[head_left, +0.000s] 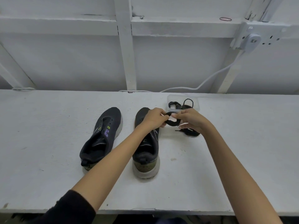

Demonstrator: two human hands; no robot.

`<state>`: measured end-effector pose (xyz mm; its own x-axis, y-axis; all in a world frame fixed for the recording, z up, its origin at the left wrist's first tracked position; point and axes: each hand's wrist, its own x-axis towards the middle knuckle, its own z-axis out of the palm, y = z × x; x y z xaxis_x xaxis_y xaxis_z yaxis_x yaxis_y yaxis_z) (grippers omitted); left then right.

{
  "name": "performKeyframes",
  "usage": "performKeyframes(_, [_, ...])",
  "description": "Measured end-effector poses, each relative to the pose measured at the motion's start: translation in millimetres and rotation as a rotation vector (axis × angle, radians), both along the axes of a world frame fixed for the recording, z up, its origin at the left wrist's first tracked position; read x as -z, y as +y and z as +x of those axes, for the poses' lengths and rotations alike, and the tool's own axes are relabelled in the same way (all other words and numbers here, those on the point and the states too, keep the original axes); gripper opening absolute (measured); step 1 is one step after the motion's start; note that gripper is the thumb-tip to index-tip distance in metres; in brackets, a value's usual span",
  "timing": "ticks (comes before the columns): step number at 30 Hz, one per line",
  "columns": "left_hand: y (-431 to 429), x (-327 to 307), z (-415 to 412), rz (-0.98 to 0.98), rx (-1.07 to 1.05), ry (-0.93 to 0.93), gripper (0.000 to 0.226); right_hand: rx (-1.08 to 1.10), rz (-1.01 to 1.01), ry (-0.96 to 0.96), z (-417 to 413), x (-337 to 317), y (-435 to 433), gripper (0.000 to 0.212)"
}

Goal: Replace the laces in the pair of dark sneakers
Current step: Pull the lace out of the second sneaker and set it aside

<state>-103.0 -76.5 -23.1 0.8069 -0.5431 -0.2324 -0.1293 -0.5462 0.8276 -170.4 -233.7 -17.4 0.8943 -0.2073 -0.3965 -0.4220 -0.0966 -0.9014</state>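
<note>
Reaches forward with both forearms, bare past a dark sleeve (69, 207) on the left, laying the left forearm across the view of one shoe. Holds the left hand (153, 118) and the right hand (191, 121) close together, both with fingers curled, pinching between them a small coil of black lace (172, 122), flat, woven and wound into a ring, just nearer than the box.

Works over a white painted surface (48, 126), matte, scuffed and speckled. Has both dark sneakers standing on it side by side, toes pointing away: the left sneaker (103, 136) in dark knit with bare eyelets and small purple and green lace loops, the right sneaker (146, 156) with an olive heel patch and a thick pale sole. Has a clear plastic box (196, 103) beyond the hands, holding more looped black laces (174, 105).

Covers the right sneaker's midsection with the left forearm and part of its toe with the left hand. Half hides a loose black lace (191, 132) on the surface beneath the right hand. Cannot tell the eyelet state on the right sneaker.
</note>
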Motion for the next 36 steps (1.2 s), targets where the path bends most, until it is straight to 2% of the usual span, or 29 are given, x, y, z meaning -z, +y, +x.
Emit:
performKeyframes(3, [-14, 4, 7, 0.216, 0.095, -0.122, 0.017, 0.039, -0.211, -0.013, 0, 11, -5, 0.029])
performKeyframes(6, [-29, 11, 13, 0.402, 0.177, -0.236, 0.016, 0.104, -0.587, -0.078, -8, 26, -11, 0.03])
performKeyframes(9, [-37, 19, 15, 0.496, 0.224, -0.291, 0.017, 0.037, -0.931, 0.007, -22, 44, -6, 0.03])
performKeyframes(12, [-41, 25, 15, 0.518, 0.231, -0.302, 0.014, -0.018, -1.027, 0.039, -32, 63, -4, 0.028])
performKeyframes(18, [-45, 31, 17, 0.492, 0.209, -0.266, 0.021, 0.263, -1.0, -0.035, -52, 74, -33, 0.016])
performKeyframes(25, [-51, 31, 12, 0.482, 0.259, -0.296, 0.024, 0.404, -1.054, -0.062, -55, 89, -35, 0.018])
performKeyframes(28, [-45, 22, 13, 0.467, 0.279, -0.303, 0.032, 0.453, -1.119, -0.098, -54, 95, -24, 0.026])
performKeyframes(30, [-32, 11, 14, 0.356, 0.25, -0.268, 0.036, 0.494, -1.065, -0.176, -55, 92, -14, 0.041])
performKeyframes(32, [-11, 3, 15, 0.127, 0.152, -0.189, 0.034, 0.525, -0.927, -0.303, -55, 84, 2, 0.05])
performKeyframes(34, [18, -3, 10, -0.119, -0.035, -0.113, 0.035, 0.536, -0.7, -0.428, -56, 73, 26, 0.051])
performKeyframes(36, [47, -1, 0, -0.281, -0.25, -0.013, 0.043, 0.517, -0.474, -0.522, -56, 65, 51, 0.043])
